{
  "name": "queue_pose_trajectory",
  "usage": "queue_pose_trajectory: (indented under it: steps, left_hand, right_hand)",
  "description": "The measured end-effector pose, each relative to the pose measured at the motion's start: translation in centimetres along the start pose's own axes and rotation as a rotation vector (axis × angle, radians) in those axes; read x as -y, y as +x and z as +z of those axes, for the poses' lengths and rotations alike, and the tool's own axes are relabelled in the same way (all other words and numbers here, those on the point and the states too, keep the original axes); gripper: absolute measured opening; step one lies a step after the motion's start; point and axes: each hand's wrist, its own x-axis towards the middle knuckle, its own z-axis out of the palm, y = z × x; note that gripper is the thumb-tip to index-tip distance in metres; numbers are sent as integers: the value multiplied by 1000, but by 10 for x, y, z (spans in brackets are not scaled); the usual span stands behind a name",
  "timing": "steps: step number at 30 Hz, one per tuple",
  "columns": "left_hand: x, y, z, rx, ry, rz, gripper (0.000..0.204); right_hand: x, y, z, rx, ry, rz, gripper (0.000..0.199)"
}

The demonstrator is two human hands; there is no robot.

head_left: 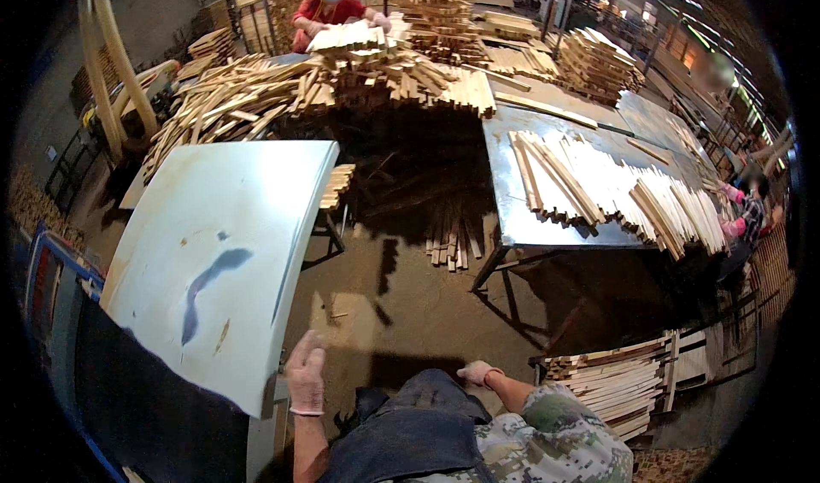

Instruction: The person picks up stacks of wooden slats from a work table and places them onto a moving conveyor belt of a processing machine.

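Note:
My left hand, in a pale work glove, hangs just right of the metal-topped table's near corner. Its fingers point up and away, loosely apart, with nothing seen in them. In front of my right hip is my right hand, gloved too, its fingers curled in and no object showing. A bundle of wood strips lies to the right of that hand, apart from it. My dark apron fills the space between my arms.
Wood strips cover part of a metal table at right, where a pink-gloved person stands. Far back, a person in red handles strips above a loose wood pile. More strips lie on the floor.

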Motion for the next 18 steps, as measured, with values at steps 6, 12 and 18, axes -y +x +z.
queue_pose_trajectory:
  steps: [6,12,18]
  left_hand:
    - [25,56,110,499,172,-168,50]
    - [35,123,176,677,202,-304,56]
    - [96,215,214,672,91,-473,57]
  right_hand:
    - [-61,-31,7,-172,-162,-193,30]
    - [-76,-34,29,-241,-173,-311,36]
    - [-100,21,-6,-310,21,-272,34]
